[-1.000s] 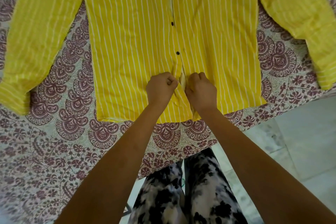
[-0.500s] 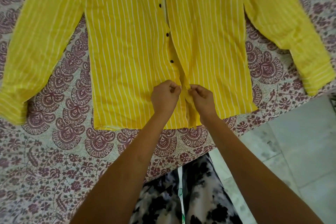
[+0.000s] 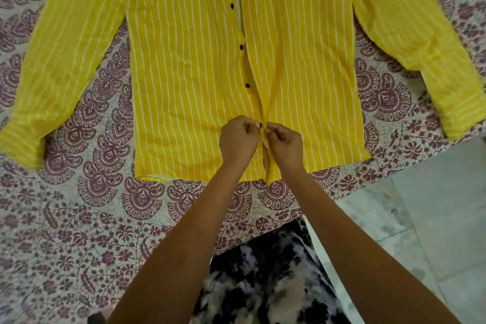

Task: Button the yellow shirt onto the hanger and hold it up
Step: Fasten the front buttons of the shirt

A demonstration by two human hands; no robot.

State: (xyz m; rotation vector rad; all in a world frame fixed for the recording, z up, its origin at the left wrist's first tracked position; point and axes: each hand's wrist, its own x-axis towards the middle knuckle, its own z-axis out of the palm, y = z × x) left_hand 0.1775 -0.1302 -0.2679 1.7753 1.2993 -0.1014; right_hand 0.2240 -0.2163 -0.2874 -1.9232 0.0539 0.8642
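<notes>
Looking down from the head camera, I see the yellow shirt lying flat on a flowery cloth, front up, sleeves spread wide. Low on the shirt, my left hand pinches one front edge at a small black button. My right hand pinches the other edge, just beside it. A pale floor shows at the right.

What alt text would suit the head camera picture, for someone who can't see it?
A left hand and right hand pinch the front edges of a yellow shirt near its hem, at a dark button. The shirt lies flat, sleeves spread, on a patterned bedsheet.
</notes>
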